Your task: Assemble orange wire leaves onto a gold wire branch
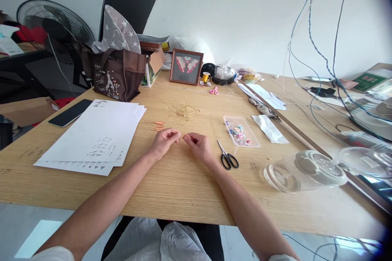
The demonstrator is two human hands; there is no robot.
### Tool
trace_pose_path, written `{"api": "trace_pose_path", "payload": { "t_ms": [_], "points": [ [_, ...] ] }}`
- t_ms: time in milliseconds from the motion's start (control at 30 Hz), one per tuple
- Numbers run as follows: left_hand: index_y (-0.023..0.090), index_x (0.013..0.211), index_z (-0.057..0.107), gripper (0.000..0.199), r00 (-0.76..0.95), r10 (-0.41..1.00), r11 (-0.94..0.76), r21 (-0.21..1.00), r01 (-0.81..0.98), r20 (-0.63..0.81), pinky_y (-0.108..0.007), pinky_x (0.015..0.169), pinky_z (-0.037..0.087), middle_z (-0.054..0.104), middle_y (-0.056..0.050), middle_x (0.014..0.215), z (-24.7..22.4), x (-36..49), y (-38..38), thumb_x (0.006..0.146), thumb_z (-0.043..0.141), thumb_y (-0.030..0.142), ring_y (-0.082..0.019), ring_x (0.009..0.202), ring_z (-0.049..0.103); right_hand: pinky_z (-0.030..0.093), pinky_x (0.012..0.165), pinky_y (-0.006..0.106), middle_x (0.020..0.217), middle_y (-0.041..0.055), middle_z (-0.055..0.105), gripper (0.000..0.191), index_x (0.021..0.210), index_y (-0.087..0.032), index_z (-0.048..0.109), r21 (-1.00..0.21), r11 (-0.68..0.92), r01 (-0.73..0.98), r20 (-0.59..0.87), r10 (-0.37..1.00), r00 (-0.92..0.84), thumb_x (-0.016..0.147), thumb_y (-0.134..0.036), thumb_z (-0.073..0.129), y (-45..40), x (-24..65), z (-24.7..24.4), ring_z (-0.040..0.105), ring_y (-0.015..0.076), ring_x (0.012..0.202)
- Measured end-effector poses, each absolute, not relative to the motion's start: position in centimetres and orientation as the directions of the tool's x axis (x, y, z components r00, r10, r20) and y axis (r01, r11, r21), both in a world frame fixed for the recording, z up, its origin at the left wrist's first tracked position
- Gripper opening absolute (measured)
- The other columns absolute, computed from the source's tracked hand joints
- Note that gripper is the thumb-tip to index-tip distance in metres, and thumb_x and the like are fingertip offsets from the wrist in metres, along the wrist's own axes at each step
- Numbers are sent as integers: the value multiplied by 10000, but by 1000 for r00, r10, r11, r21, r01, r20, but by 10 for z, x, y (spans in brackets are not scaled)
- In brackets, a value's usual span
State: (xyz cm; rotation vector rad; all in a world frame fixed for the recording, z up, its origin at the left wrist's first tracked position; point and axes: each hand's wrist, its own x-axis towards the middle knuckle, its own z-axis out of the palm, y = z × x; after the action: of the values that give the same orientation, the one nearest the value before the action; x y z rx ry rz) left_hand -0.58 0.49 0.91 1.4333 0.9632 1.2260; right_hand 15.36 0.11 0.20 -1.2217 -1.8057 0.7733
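Note:
My left hand and my right hand are close together over the wooden table, fingertips pinched and a small gap between them. Whatever the fingers hold is too small to make out. Just beyond them lies a tangle of thin gold wire. Several small orange pieces rest behind my left hand. Black-handled scissors lie to the right of my right hand. A clear tray with beads and spools stands further right.
White paper sheets and a dark tablet lie left. A brown bag, framed picture, gold thread spool and pink scissors stand or lie behind. A clear jar lies right, near cables.

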Motion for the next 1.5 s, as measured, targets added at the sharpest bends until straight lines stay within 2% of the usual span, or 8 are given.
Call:
{"api": "trace_pose_path", "payload": {
  "t_ms": [267,433,633,767,867,1000,1200,1500],
  "points": [
    [145,644,577,187,30,984,-179,983,34,178,-214,547,381,526,29,527,1,-6,9,706,602,320,-90,513,463,333,526,209,620,11,595,260,748,-146,677,-726,469,502,372,883,-287,827,-260,457,-13,140,9,464,101,538],
    [146,655,605,202,55,957,-290,922,258,286,-206,515,362,554,15,551,-1,-9,9,729,573,332,-100,517,471,323,528,221,562,8,559,302,643,-151,636,-643,499,581,406,865,-294,840,-262,436,-13,142,8,449,101,514],
    [163,704,654,172,177,910,-414,833,368,374,-225,555,383,636,-26,641,-1,-10,9,756,561,298,-130,573,529,373,585,225,675,43,633,246,775,-163,660,-613,522,592,448,848,-283,850,-259,446,-10,149,11,532,130,593],
    [175,719,665,141,299,891,-424,861,283,341,-237,608,403,649,-33,686,0,-8,7,752,574,277,-140,634,555,389,600,223,702,43,640,217,753,-161,655,-675,486,555,452,867,-211,832,-249,473,-3,156,13,551,136,619],
    [169,725,655,143,323,902,-350,922,165,285,-239,627,406,631,-23,684,2,-6,6,744,587,293,-130,638,537,368,521,212,623,17,593,226,734,-151,644,-785,388,482,354,921,-165,823,-284,484,2,160,11,502,118,539],
    [155,711,628,154,217,947,-241,970,-13,238,-233,639,404,585,1,647,4,-6,6,722,610,308,-108,617,501,307,452,203,566,-9,527,269,717,-141,642,-853,319,414,263,947,-186,816,-342,493,3,156,6,424,93,478],
    [146,664,580,195,45,986,-152,981,-122,158,-223,623,397,532,25,577,0,-7,11,716,607,332,-91,576,478,336,512,208,640,9,594,233,775,-146,672,-791,427,439,341,903,-263,826,-282,490,-9,143,4,479,106,551],
    [147,703,596,198,20,962,-268,920,285,273,-211,554,376,563,15,592,-7,-12,14,750,558,335,-105,557,489,357,570,212,649,17,612,223,729,-160,645,-635,524,568,410,851,-328,847,-211,463,-14,142,8,521,113,582]
  ]
}}
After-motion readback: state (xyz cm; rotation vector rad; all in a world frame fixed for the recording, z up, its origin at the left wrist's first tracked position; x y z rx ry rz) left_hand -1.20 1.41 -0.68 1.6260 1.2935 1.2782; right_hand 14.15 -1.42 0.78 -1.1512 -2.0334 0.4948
